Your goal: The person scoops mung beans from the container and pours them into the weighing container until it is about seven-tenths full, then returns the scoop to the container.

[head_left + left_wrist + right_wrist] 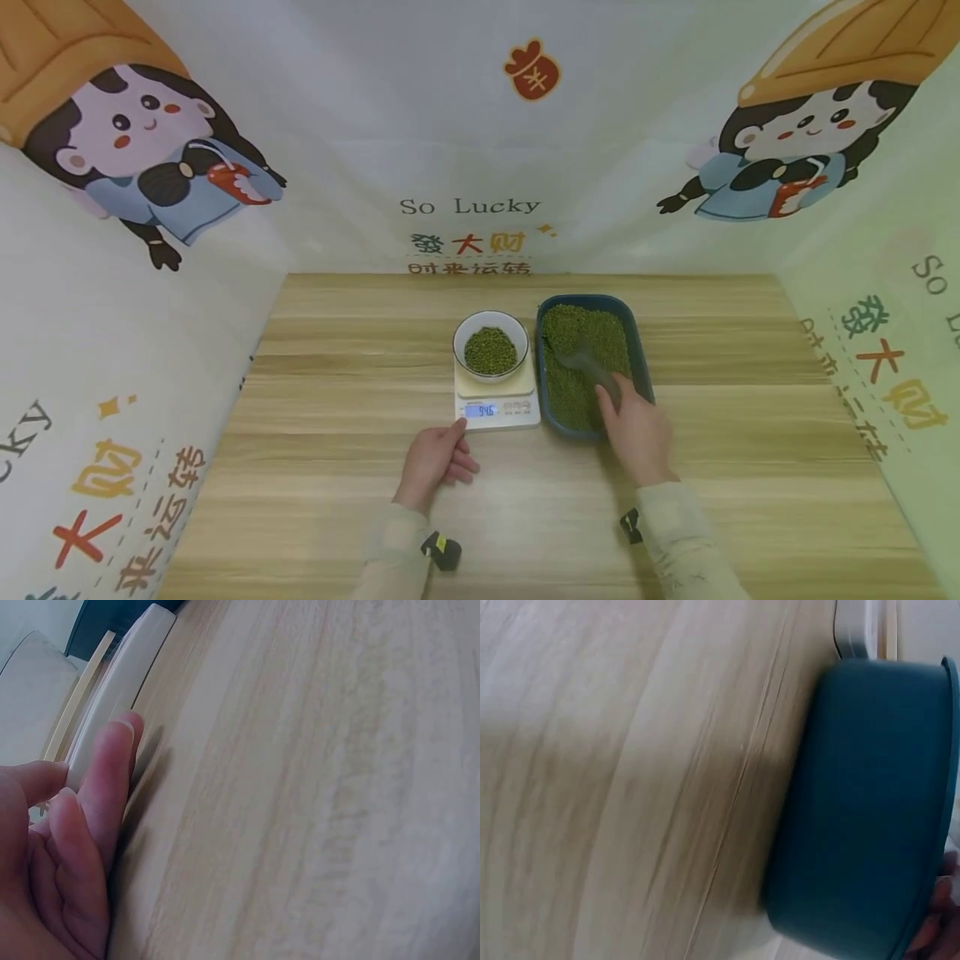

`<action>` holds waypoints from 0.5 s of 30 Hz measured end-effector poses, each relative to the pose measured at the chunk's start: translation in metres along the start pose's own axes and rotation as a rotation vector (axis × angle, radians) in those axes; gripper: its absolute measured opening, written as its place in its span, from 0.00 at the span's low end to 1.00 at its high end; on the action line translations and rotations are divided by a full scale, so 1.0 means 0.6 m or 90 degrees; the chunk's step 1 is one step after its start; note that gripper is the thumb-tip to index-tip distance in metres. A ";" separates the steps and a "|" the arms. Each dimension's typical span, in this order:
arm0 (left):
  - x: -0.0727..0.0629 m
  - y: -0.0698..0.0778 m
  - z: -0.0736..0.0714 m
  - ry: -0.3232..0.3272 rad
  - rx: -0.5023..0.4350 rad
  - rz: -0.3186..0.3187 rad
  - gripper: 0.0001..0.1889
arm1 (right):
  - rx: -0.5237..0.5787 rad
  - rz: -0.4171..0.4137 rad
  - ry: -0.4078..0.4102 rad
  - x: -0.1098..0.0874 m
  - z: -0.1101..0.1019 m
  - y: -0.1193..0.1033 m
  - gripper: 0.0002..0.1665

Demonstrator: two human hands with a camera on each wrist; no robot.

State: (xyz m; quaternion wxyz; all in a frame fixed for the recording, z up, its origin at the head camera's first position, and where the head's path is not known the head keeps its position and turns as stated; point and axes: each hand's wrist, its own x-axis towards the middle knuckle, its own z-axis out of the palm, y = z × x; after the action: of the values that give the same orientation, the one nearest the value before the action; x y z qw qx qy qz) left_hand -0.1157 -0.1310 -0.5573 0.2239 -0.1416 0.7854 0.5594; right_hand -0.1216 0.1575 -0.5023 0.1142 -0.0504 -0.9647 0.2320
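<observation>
My right hand (637,429) grips the handle of a dark grey spoon (583,360), blurred, whose head is over the mung beans (581,400) in a dark blue rectangular tub (643,375). In the right wrist view the tub's wall (862,802) hides the spoon, and only some fingers (934,919) show at its rim. A white kitchen scale (498,419) stands left of the tub, carrying a white dark-rimmed bowl (491,319) with mung beans (491,351) in it. My left hand (438,462) touches the scale's front left corner with the thumb, its other fingers loosely bent near the table.
The scale's lit display (480,411) seems to read 94.6. Everything stands on a wood-grain table (337,400). Printed cloth walls (360,150) with cartoon figures and lettering close in the back and both sides.
</observation>
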 end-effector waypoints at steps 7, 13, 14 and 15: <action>0.003 0.000 -0.004 0.013 0.008 0.004 0.31 | -0.061 0.028 -0.141 0.026 0.010 -0.007 0.29; 0.000 0.001 -0.001 -0.006 0.001 0.004 0.30 | -0.075 0.067 -0.263 0.047 0.020 -0.004 0.30; 0.000 0.002 -0.001 -0.006 0.002 0.004 0.30 | -0.067 0.076 -0.265 0.049 0.022 -0.003 0.30; -0.001 0.002 -0.001 -0.004 0.000 0.003 0.30 | -0.058 0.083 -0.262 0.052 0.023 -0.003 0.30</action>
State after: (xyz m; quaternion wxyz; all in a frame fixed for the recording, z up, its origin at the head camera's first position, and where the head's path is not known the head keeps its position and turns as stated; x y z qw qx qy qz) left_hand -0.1160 -0.1313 -0.5556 0.2248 -0.1378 0.7851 0.5604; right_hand -0.1553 0.1543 -0.5074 -0.1031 -0.0692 -0.9719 0.2002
